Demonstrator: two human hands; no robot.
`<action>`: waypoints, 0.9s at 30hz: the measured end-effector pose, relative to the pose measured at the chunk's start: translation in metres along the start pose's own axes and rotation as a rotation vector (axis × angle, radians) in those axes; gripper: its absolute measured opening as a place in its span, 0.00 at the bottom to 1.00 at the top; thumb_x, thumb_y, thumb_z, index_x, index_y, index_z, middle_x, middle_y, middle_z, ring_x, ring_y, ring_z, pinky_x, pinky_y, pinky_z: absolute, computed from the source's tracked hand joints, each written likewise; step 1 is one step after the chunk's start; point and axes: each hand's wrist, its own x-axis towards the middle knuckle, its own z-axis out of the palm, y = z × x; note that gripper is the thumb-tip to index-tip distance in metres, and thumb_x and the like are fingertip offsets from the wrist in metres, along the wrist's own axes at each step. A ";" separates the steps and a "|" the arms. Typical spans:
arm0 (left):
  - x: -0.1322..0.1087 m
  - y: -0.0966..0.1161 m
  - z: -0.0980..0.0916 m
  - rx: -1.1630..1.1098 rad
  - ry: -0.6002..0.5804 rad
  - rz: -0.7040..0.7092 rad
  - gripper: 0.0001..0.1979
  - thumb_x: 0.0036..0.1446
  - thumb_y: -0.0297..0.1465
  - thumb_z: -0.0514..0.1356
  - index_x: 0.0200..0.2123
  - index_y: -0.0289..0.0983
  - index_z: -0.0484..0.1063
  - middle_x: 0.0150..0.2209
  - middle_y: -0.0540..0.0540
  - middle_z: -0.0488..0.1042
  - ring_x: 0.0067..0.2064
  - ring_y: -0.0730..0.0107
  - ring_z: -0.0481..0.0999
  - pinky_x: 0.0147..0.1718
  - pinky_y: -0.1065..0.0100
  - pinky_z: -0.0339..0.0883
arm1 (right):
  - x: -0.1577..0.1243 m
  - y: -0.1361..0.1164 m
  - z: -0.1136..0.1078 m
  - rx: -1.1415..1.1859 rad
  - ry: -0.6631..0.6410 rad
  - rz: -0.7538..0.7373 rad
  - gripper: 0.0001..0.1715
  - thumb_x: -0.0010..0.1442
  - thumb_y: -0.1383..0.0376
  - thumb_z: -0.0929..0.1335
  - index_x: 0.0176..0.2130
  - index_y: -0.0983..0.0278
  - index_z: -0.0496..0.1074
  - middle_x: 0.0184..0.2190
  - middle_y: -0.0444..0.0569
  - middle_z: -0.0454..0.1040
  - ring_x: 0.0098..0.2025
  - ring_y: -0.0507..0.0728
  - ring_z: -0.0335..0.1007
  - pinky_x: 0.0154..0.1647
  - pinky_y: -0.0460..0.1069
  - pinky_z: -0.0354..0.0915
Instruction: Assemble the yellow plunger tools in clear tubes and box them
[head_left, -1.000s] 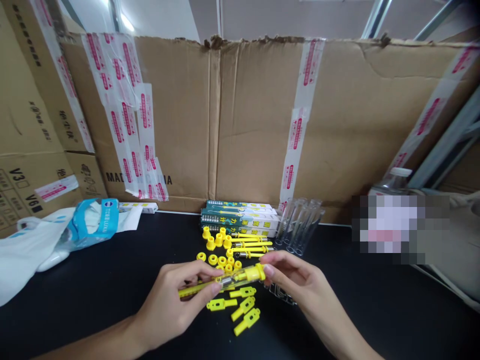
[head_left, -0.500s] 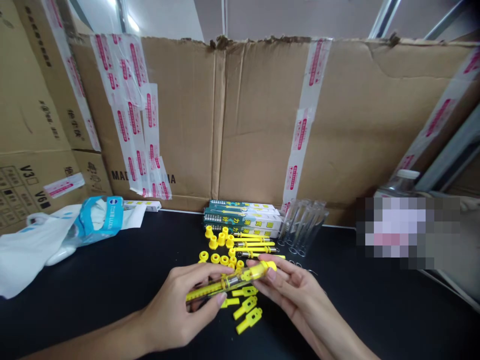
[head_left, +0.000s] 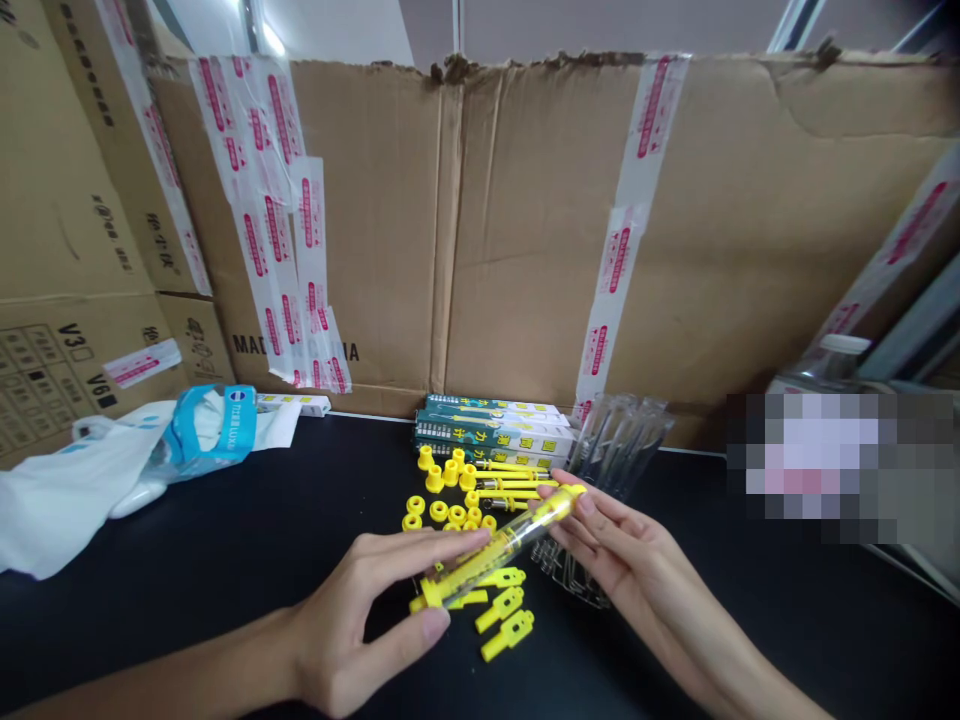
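Clear plastic tube with yellow ends [head_left: 499, 550] | held diagonally above black surface [head_left: 150, 600] | left hand [head_left: 360, 610], right hand [head_left: 637, 560] gripping opposite ends | likely light, stiff, slippery; hold the barrel

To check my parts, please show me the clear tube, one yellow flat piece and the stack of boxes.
Clear tube [head_left: 501, 550]: head view, on its middle.
Yellow flat piece [head_left: 521, 624]: head view, on its wide end.
Stack of boxes [head_left: 495, 436]: head view, on the middle box front.
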 end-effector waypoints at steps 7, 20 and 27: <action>-0.001 -0.004 0.009 0.054 0.028 0.211 0.23 0.62 0.30 0.64 0.60 0.36 0.67 0.58 0.36 0.73 0.58 0.59 0.74 0.57 0.63 0.70 | 0.001 -0.001 -0.002 0.050 -0.040 0.011 0.18 0.60 0.63 0.74 0.50 0.59 0.78 0.44 0.50 0.82 0.46 0.56 0.79 0.54 0.51 0.72; -0.013 -0.003 0.024 0.329 -0.043 0.422 0.12 0.67 0.28 0.57 0.50 0.40 0.76 0.42 0.44 0.82 0.40 0.68 0.81 0.41 0.73 0.76 | -0.011 0.000 0.009 0.183 -0.163 0.055 0.21 0.62 0.65 0.73 0.54 0.56 0.74 0.53 0.50 0.78 0.50 0.56 0.78 0.55 0.52 0.69; -0.001 0.005 0.025 0.550 0.104 0.435 0.14 0.64 0.27 0.59 0.53 0.39 0.73 0.37 0.43 0.79 0.35 0.66 0.78 0.35 0.68 0.76 | -0.010 -0.001 0.007 0.206 -0.206 0.088 0.21 0.60 0.66 0.74 0.53 0.58 0.76 0.54 0.51 0.77 0.53 0.58 0.76 0.58 0.53 0.67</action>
